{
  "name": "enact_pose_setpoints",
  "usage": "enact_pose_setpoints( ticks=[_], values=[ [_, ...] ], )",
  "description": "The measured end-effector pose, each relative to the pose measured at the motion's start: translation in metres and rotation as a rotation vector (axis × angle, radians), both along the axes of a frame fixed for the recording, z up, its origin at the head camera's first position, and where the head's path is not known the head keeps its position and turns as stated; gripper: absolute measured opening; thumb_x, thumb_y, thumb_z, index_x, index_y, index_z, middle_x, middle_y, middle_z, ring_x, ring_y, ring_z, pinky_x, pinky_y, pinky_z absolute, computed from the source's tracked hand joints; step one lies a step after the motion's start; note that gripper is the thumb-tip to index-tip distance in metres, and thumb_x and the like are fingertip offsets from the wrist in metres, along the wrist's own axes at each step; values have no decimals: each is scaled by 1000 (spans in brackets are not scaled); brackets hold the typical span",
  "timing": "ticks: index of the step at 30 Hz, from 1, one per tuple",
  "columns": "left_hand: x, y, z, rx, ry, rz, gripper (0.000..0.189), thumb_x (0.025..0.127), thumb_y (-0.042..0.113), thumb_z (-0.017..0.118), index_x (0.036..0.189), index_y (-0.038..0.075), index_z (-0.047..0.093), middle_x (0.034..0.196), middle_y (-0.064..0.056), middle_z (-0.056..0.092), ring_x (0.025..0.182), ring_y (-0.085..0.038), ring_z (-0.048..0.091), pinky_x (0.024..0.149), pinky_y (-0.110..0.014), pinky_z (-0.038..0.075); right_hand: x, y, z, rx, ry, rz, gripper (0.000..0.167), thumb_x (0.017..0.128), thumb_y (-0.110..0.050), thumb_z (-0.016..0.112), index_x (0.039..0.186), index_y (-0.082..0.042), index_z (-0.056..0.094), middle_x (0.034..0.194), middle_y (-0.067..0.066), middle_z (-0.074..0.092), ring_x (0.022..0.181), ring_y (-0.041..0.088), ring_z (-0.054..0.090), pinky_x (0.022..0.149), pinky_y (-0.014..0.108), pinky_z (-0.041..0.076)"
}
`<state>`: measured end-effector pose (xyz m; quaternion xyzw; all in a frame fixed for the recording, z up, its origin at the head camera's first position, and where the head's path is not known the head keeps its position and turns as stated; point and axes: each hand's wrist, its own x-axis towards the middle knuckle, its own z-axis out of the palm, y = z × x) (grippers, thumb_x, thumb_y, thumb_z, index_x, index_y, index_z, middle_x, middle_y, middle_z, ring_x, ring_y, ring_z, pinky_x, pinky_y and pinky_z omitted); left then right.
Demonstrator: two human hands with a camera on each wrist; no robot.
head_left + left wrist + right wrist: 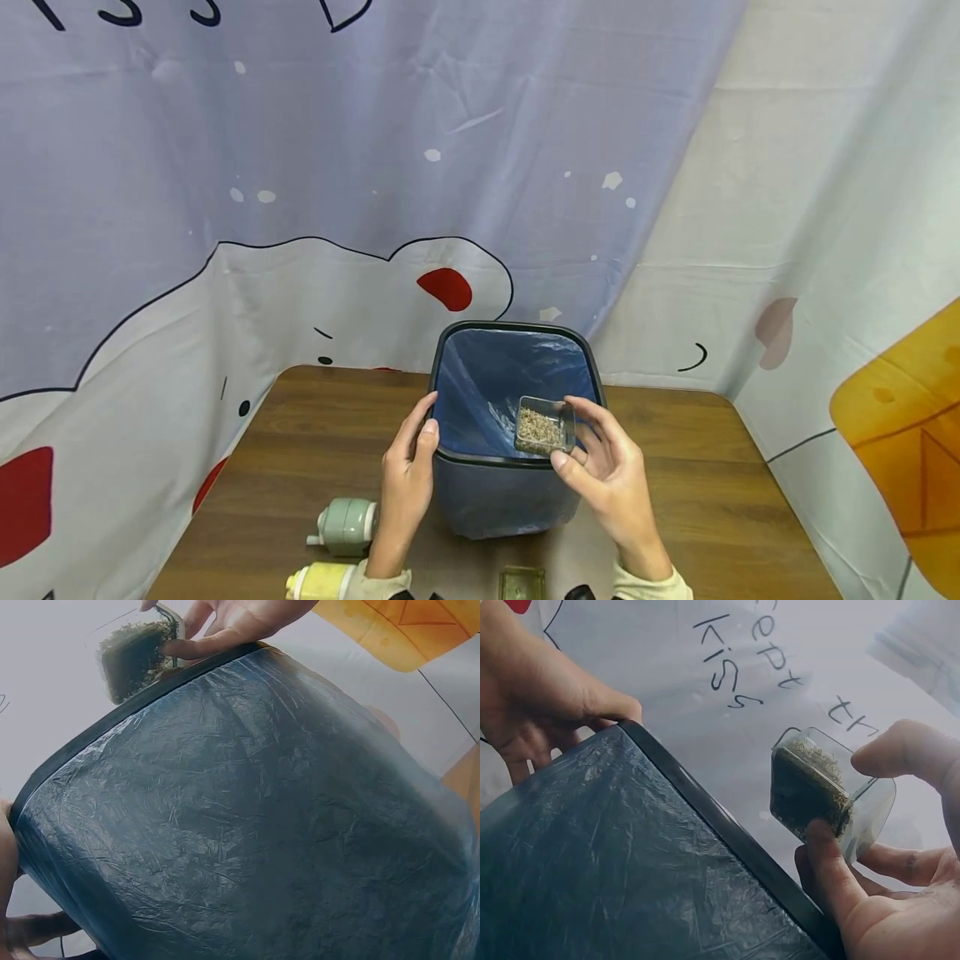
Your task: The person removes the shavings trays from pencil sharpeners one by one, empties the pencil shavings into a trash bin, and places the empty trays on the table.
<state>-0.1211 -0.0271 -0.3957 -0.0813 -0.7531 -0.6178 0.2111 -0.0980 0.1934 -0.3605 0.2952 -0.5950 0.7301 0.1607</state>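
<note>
A trash bin [510,487] lined with a blue translucent bag stands in front of me, its dark rim facing up. My left hand [408,475] holds the bin's near left corner, thumb on the front and fingers along the side. My right hand [611,475] pinches a small clear plastic box [546,427] between thumb and fingers. Fine brownish bits, like shavings [810,780], partly fill the box. It is tilted and hangs over the bin's near right part, just above the rim. The bin's bottom is hidden inside the bag.
Left of the bin, a rounded green object [347,527] with a white end lies on the wooden table [705,483]. A yellow one [322,581] lies nearer me, beside my sleeve. A small olive tray-like piece [522,585] sits at the front edge. A printed cloth [360,167] hangs behind.
</note>
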Motion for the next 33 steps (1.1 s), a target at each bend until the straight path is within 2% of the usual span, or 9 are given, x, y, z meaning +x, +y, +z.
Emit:
enact_pose_setpoints(
  ticks=[6, 15, 23, 33],
  values=[
    [-2, -1, 0, -6, 5, -6, 36, 97, 15, 45, 132, 14, 51, 133, -4, 50, 114, -19, 53, 91, -46, 41, -4, 2, 5, 35, -75, -38, 55, 77, 17, 58, 127, 17, 35, 122, 30, 43, 110, 27, 52, 71, 20, 48],
    [-2, -1, -3, -7, -4, 1, 36, 96, 17, 45, 132, 16, 51, 132, -3, 52, 111, -20, 55, 90, -45, 42, -12, 6, 9, 25, -116, -26, 56, 77, 15, 60, 127, 16, 36, 123, 29, 44, 110, 29, 52, 77, 21, 48],
    [-2, 0, -3, -8, -1, 6, 35, 96, 17, 46, 131, 16, 52, 130, -2, 53, 109, -21, 56, 88, -45, 43, -18, 7, 14, 48, -160, -37, 58, 77, 14, 61, 129, 13, 37, 127, 27, 43, 117, 38, 46, 80, 23, 48],
    [-1, -1, -3, -10, 18, 7, 35, 96, 15, 45, 131, 15, 52, 128, -4, 54, 107, -22, 56, 87, -43, 44, -27, 9, 17, 86, -168, -46, 57, 77, 12, 62, 129, 12, 38, 126, 26, 45, 111, 31, 51, 82, 27, 49]
  ],
)
